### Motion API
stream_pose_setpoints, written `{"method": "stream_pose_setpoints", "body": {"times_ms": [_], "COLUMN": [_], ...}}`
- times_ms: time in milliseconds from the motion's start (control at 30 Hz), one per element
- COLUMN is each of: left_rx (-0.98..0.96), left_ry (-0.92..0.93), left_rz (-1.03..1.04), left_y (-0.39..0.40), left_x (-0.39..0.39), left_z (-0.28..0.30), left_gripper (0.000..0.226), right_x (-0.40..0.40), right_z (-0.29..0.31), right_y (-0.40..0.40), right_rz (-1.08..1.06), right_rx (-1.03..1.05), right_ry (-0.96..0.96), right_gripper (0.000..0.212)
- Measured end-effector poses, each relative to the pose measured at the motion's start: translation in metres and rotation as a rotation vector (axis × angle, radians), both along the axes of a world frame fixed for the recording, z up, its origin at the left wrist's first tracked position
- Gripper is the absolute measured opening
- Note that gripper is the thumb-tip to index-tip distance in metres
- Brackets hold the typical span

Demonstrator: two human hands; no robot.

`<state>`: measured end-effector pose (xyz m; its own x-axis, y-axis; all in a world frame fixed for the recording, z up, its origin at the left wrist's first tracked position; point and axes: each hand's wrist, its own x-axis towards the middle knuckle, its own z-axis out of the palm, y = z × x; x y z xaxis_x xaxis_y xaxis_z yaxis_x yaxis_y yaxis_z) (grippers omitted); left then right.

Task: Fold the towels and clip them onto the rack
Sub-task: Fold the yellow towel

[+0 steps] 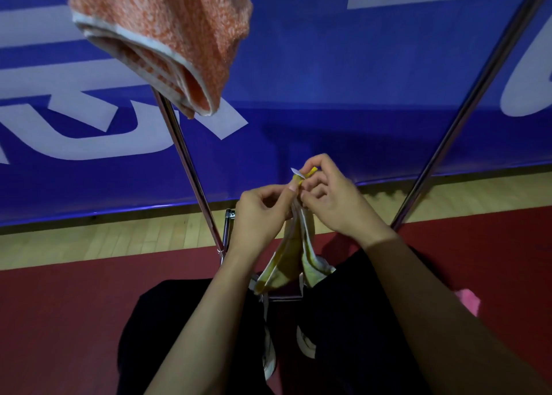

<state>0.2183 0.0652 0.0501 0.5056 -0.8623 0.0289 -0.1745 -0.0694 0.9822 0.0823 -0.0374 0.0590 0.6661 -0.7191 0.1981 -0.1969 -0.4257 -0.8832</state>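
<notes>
A yellow towel (294, 257) with white edging hangs down in front of me, bunched at its top. My left hand (263, 215) pinches its upper edge from the left. My right hand (331, 197) grips the same top corner, where a small white tag sticks out. A folded orange towel (167, 33) hangs at the upper left, its top out of frame. The rack's two metal legs (191, 167) slant down from it and from the upper right (466, 107). No clip can be made out in either hand.
A blue banner (328, 80) with white lettering stands behind the rack. Below lie a strip of wooden floor (104, 236) and red flooring. A pink cloth (469, 300) shows by my right forearm. My dark trousers and shoes fill the bottom.
</notes>
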Motion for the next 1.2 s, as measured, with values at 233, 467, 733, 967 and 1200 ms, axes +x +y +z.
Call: {"method": "stream_pose_setpoints", "body": {"times_ms": [233, 467, 733, 967, 1200], "left_rx": [0.05, 0.006, -0.018, 0.0, 0.006], "left_ry": [0.071, 0.033, -0.005, -0.213, -0.46], "left_rz": [0.083, 0.002, -0.087, -0.114, -0.115], "left_y": [0.004, 0.012, 0.014, 0.014, 0.019], "left_x": [0.007, 0.012, 0.018, 0.023, 0.022], "left_z": [0.002, 0.005, 0.007, 0.005, 0.012], "left_gripper": [0.016, 0.017, 0.018, 0.021, 0.032], "right_x": [0.001, 0.0, 0.001, 0.006, 0.01], "right_z": [0.001, -0.001, -0.003, -0.002, -0.004], "right_y": [0.005, 0.002, 0.0, 0.003, -0.002], "right_rz": [0.079, 0.123, 0.065, 0.087, -0.011], "right_rx": [-0.135, -0.242, -0.265, -0.263, -0.332], "right_ry": [0.153, 0.198, 0.119, 0.151, 0.213], "right_gripper": [0.017, 0.017, 0.012, 0.014, 0.023]}}
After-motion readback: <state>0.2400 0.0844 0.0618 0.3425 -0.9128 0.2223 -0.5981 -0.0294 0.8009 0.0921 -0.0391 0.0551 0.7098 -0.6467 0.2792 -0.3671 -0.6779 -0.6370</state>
